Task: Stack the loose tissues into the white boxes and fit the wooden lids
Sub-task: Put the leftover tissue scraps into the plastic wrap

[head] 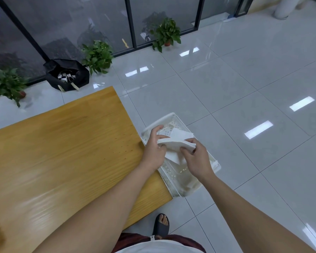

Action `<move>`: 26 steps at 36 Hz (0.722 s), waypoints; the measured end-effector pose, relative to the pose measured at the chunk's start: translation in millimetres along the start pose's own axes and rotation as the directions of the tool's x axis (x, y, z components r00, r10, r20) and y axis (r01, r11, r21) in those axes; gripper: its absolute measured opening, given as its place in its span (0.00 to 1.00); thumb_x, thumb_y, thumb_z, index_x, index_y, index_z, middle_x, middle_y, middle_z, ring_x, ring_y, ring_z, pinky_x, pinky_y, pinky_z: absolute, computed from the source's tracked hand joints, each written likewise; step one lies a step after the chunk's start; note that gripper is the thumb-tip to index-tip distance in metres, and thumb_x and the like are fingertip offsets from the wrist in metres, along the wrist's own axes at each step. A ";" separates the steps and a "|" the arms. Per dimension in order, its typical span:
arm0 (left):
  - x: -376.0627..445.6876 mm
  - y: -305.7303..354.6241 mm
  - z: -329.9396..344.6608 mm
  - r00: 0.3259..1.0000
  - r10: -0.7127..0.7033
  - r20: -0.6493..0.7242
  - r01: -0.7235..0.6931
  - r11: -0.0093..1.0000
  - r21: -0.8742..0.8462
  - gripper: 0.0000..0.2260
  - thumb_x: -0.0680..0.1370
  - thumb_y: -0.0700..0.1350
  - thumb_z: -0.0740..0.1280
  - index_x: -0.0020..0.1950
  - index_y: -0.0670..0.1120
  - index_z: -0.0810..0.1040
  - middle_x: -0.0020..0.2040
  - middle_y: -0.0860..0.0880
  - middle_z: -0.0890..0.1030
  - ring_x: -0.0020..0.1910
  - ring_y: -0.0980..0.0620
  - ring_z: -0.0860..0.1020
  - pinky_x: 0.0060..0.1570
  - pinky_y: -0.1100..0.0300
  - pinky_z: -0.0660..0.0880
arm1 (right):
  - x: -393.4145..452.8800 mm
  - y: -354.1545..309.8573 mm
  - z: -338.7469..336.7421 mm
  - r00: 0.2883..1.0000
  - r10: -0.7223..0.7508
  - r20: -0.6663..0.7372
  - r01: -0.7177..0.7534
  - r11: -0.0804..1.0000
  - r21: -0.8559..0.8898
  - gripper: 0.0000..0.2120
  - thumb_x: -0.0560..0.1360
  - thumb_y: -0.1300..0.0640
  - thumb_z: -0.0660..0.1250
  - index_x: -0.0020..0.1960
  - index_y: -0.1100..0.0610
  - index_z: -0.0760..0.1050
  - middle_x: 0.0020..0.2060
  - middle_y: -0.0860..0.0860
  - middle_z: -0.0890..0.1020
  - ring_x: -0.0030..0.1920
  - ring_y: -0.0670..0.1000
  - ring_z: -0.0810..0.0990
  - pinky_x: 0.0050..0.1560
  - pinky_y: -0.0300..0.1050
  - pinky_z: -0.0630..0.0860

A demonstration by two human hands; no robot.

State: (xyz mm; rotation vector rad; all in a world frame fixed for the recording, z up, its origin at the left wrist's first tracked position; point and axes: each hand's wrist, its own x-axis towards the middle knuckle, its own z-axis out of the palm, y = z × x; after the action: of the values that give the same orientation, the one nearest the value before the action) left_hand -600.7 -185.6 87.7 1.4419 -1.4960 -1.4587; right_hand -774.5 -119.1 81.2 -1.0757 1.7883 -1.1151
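Closest to the camera are the person's shirt and a foot in a black sandal (pixel 161 225) on the shiny floor (pixel 244 88). The person stands at the end of the wooden table (pixel 62 143), so both arms can reach past its edge.

The left hand (pixel 154 149) and the right hand (pixel 196 157) meet over a white basket (pixel 215 164). Between them they hold a stack of tissues (pixel 177 143). The left hand's fingers curl round one end of the stack. The right hand pinches the other end with its thumb and fingers. Two hands are probably used because the tissues are thin and floppy and would slide apart in one hand. One tissue hangs down loose under the stack, and one sticks up at the back.

The basket sits on the floor, touching the table's end, so it is easy to reach. It looks like the place where the loose tissues are kept.

No white boxes and no wooden lids can be seen, so no tissues seem to be packed yet.

Farther away, a black bag (pixel 67 74) sits by the glass wall (pixel 71 24). Green plants in pots (pixel 97 56) stand along that wall, well apart from the work.
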 end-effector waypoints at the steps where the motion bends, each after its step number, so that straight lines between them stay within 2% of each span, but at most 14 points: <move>1: 0.3 0.6 0.8 1.000 -0.011 0.000 0.011 1.000 -0.005 0.37 0.79 0.28 0.61 0.76 0.66 0.69 0.62 0.54 0.82 0.43 0.60 0.81 0.39 0.62 0.78 | -0.3 0.5 -0.1 1.000 0.002 0.009 -0.002 1.000 -0.018 0.10 0.81 0.59 0.71 0.54 0.44 0.81 0.42 0.44 0.84 0.34 0.45 0.76 0.39 0.39 0.72; 5: 1.3 3.8 1.0 0.998 -0.056 -0.018 0.055 0.996 -0.065 0.34 0.79 0.28 0.60 0.72 0.64 0.70 0.60 0.51 0.82 0.39 0.57 0.78 0.35 0.64 0.74 | -2.0 -3.1 -3.6 0.999 0.000 0.045 0.002 0.999 -0.052 0.10 0.83 0.60 0.70 0.54 0.44 0.82 0.46 0.44 0.85 0.38 0.49 0.79 0.43 0.45 0.75; 8: 1.8 12.0 -4.2 0.999 -0.030 -0.041 0.026 0.994 -0.105 0.29 0.81 0.30 0.62 0.69 0.63 0.74 0.57 0.51 0.85 0.40 0.58 0.79 0.37 0.64 0.74 | -3.1 -13.0 -10.1 0.997 -0.055 0.046 0.057 0.998 -0.036 0.11 0.82 0.60 0.71 0.52 0.43 0.82 0.44 0.44 0.85 0.41 0.48 0.81 0.44 0.40 0.75; 9: 1.9 15.7 -7.2 0.999 -0.026 -0.047 0.020 0.993 -0.120 0.28 0.82 0.31 0.63 0.68 0.63 0.75 0.55 0.51 0.86 0.40 0.56 0.80 0.38 0.62 0.75 | -3.4 -17.9 -12.4 0.998 -0.056 0.043 0.057 0.998 -0.013 0.10 0.82 0.60 0.71 0.52 0.43 0.82 0.43 0.44 0.85 0.40 0.47 0.80 0.42 0.38 0.75; 11: 2.5 23.5 -15.6 0.998 -0.037 -0.045 0.030 0.988 -0.153 0.25 0.84 0.34 0.64 0.69 0.64 0.75 0.52 0.50 0.88 0.43 0.47 0.84 0.41 0.49 0.80 | -3.2 -29.0 -15.9 0.998 -0.036 0.044 0.033 0.998 0.061 0.09 0.82 0.59 0.73 0.55 0.45 0.83 0.43 0.45 0.86 0.41 0.46 0.84 0.41 0.37 0.78; 13: 2.5 29.6 -26.0 0.998 -0.057 -0.019 0.053 0.984 -0.168 0.21 0.86 0.40 0.65 0.73 0.64 0.73 0.56 0.50 0.88 0.52 0.43 0.87 0.48 0.43 0.84 | -2.3 -40.6 -17.1 0.998 -0.005 0.069 -0.006 0.986 0.166 0.10 0.82 0.60 0.72 0.61 0.48 0.83 0.48 0.48 0.88 0.46 0.51 0.88 0.42 0.43 0.84; 15: 0.2 32.6 -35.0 0.996 -0.083 0.039 0.088 0.982 -0.169 0.20 0.88 0.46 0.65 0.78 0.63 0.68 0.64 0.50 0.84 0.56 0.45 0.87 0.49 0.48 0.86 | -1.2 -52.6 -15.6 0.991 0.025 0.131 -0.058 0.964 0.259 0.12 0.83 0.62 0.70 0.65 0.51 0.82 0.51 0.52 0.88 0.48 0.56 0.88 0.44 0.50 0.86; 19: -10.7 36.2 -44.9 0.994 -0.078 0.081 0.085 0.993 -0.079 0.26 0.88 0.52 0.65 0.83 0.64 0.58 0.69 0.51 0.76 0.45 0.49 0.88 0.45 0.52 0.87 | -2.1 -72.0 -3.9 0.956 0.078 0.284 -0.158 0.950 0.270 0.14 0.84 0.62 0.67 0.68 0.53 0.79 0.56 0.56 0.87 0.48 0.59 0.88 0.45 0.52 0.84; 23: -22.2 38.6 -59.1 0.999 -0.046 0.002 0.046 0.996 -0.079 0.30 0.88 0.48 0.66 0.85 0.66 0.55 0.71 0.46 0.76 0.37 0.50 0.84 0.41 0.51 0.84 | -6.1 -80.5 7.8 0.947 0.068 0.315 -0.155 0.954 0.258 0.14 0.84 0.63 0.64 0.68 0.54 0.78 0.56 0.58 0.86 0.47 0.59 0.88 0.45 0.52 0.83; 26: -38.2 38.3 -80.7 1.000 -0.014 0.018 0.016 0.994 -0.109 0.34 0.88 0.46 0.67 0.83 0.73 0.53 0.59 0.42 0.85 0.37 0.47 0.83 0.37 0.54 0.78 | -8.6 -84.0 15.8 0.950 0.037 0.310 -0.124 0.956 0.265 0.15 0.84 0.61 0.66 0.69 0.52 0.77 0.55 0.56 0.87 0.46 0.60 0.89 0.44 0.51 0.85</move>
State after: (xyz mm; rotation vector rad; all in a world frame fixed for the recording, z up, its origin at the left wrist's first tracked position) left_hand -527.6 -181.0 151.5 1.3813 -1.3957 -1.5416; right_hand -735.5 -138.1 155.3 -0.9345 1.3739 -1.0537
